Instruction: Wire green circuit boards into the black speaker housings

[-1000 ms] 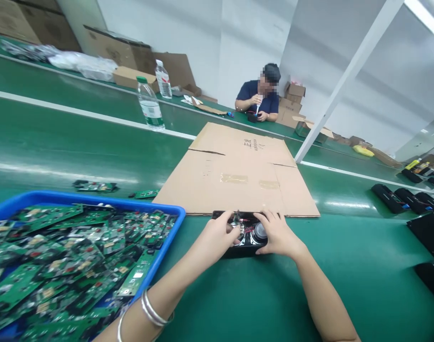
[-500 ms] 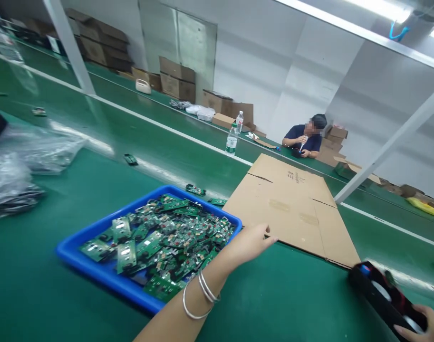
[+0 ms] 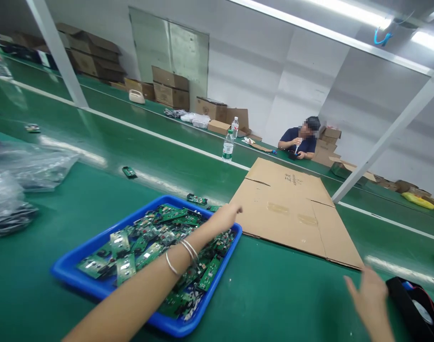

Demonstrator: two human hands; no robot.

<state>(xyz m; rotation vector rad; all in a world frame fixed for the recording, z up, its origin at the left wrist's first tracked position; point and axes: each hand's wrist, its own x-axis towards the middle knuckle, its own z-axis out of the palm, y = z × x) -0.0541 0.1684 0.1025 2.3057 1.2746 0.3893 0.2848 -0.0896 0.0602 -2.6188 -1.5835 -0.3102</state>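
Stretching across a white-walled room, green benches, flat cardboard, blue tray

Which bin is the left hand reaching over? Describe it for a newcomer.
On the green table, just left of the flattened cardboard sheet, sits a shallow blue tray. The left hand hovers above its far corner. It alone is heaped with green circuit boards.

Dark print on cardboard sheet, too blurred, perhaps characters.
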